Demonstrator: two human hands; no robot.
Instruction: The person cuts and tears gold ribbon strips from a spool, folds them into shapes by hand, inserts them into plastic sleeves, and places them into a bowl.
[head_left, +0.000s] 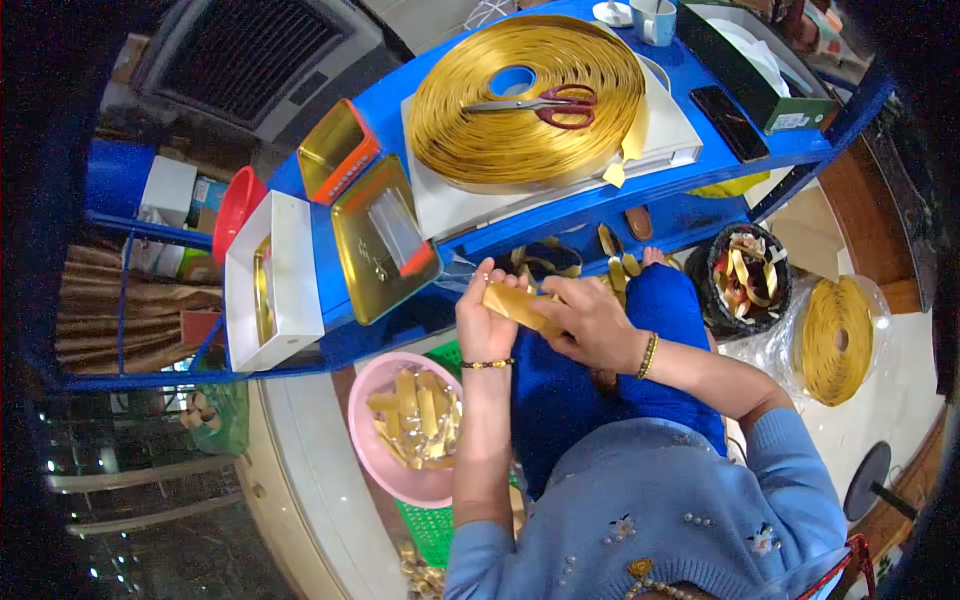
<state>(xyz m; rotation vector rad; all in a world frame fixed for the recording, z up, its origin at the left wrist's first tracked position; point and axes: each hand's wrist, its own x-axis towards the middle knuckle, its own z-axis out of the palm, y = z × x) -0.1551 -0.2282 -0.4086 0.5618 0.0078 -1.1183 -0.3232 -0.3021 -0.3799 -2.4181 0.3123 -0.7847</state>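
A short folded strip of gold ribbon (522,307) is held between my two hands above my lap. My left hand (487,325) is closed around its left end, palm turned up. My right hand (597,325) grips the right end with thumb and fingers. Below and to the left, a pink basin (362,442) holds several similar gold pieces. On the blue table ahead lies a large coil of gold ribbon (440,110), with dark-red-handled scissors (567,107) on top of it. A gold tin tray (362,235) with small metallic bits sits left of the coil.
A white box (283,335), an orange-edged tin (350,165) and a red bowl (237,205) stand at the left. A phone (728,122), a dark box (800,115) and a cup (654,22) occupy the right. A black bin (715,325) with scraps and a second wrapped coil (837,375) are on the floor.
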